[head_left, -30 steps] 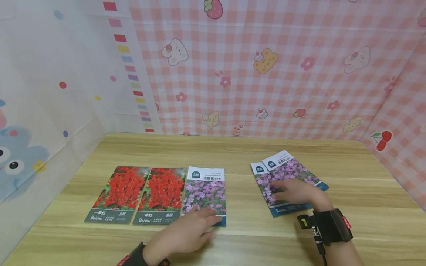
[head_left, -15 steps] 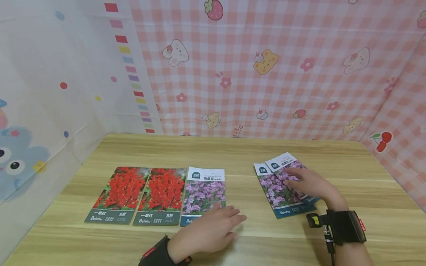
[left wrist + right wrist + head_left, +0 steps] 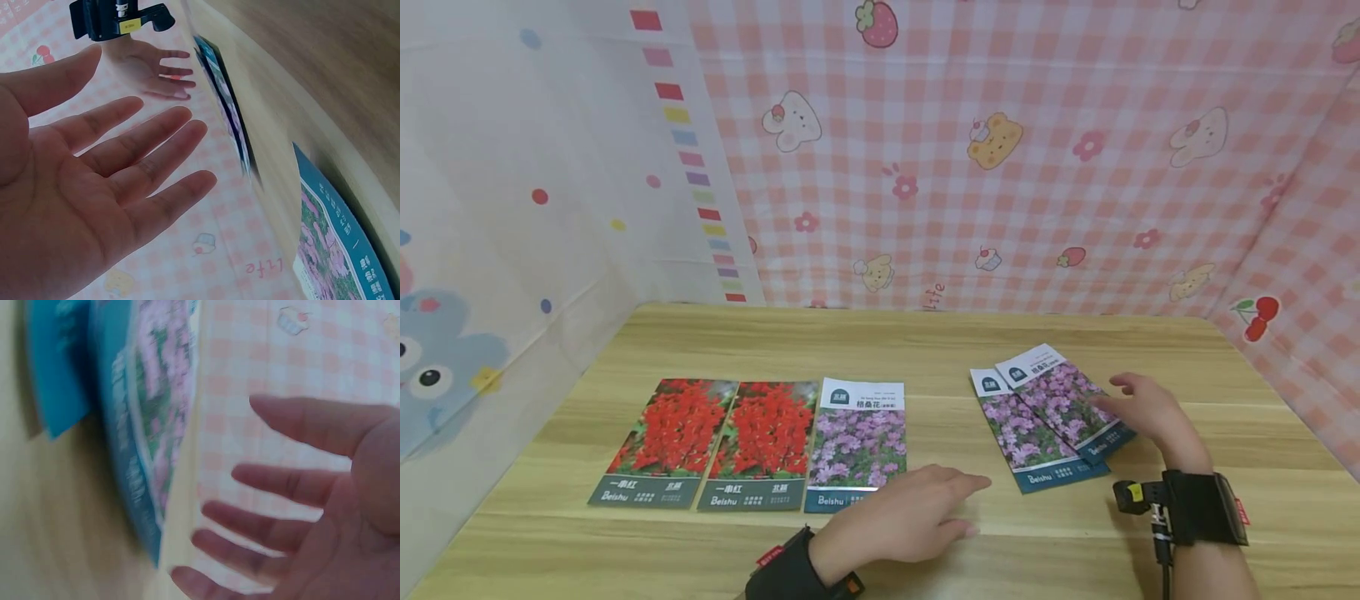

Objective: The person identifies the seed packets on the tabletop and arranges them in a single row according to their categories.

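Two red-flower seed packets, the outer (image 3: 666, 437) and the inner (image 3: 763, 437), lie side by side at the left in the head view. Beside them lies a purple-flower seed packet (image 3: 857, 442), its lower right corner hidden by my left hand (image 3: 910, 512). That hand holds nothing, its fingers stretched rightward. At the right, a purple-flower packet (image 3: 1063, 396) overlaps another purple-flower packet (image 3: 1022, 433), both tilted. My right hand (image 3: 1157, 421) is near the upper packet's right edge. In the right wrist view its fingers (image 3: 269, 478) are spread, with nothing in them.
Everything lies on a wooden table (image 3: 925, 342). A pink checked cloth (image 3: 940, 167) hangs behind and at the right; a white printed cloth (image 3: 512, 167) hangs at the left. Each wrist wears a black strap, the right one (image 3: 1206, 508) with a small camera and cable.
My right hand has moved right, off the two overlapped purple packets, and the upper one has shifted over the lower. My left hand has slid right, away from the purple packet in the row.
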The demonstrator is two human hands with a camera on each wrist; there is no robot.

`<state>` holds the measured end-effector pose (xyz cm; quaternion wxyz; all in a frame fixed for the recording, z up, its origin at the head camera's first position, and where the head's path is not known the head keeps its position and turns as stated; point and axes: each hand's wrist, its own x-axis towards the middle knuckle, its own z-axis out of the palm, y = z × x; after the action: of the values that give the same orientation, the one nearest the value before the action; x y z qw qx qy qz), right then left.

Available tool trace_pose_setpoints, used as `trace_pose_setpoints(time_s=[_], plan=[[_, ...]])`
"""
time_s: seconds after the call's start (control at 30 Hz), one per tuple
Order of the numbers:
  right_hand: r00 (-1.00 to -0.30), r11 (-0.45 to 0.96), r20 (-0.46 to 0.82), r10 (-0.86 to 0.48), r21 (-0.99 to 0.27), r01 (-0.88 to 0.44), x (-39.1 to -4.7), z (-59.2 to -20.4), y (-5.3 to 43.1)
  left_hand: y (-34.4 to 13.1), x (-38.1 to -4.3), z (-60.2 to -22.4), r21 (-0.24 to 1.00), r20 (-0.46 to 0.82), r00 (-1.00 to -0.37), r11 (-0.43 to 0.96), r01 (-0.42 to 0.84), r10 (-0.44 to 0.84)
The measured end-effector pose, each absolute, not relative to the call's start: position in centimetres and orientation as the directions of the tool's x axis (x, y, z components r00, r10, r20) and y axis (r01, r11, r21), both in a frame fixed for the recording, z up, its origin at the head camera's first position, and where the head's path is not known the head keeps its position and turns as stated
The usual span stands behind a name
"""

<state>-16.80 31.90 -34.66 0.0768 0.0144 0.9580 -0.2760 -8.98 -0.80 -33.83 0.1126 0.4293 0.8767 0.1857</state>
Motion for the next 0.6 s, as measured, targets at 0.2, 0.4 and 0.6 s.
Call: trace_pose_setpoints(time_s=[0.2, 0.4, 0.6], plan=[[-0.984, 0.872, -0.179, 0.026, -0.476, 0.110, -17.1, -35.4, 33.0, -0.9, -9.0, -34.1, 0.413, -0.053, -0.615, 0.578, 0.704, 0.787], [-0.981, 0.900, -0.190, 0.047, -0.418, 0.124, -17.3, -35.9, 33.4, -1.2, -9.2, -34.2, 0.427, -0.050, -0.615, 0.573, 0.699, 0.787], [-0.967, 0.878, -0.244, 0.078, -0.443, 0.183, -17.2, -36.1, 33.5, -1.2, -9.1, -34.1, 0.420, -0.063, -0.627, 0.590, 0.689, 0.777]])
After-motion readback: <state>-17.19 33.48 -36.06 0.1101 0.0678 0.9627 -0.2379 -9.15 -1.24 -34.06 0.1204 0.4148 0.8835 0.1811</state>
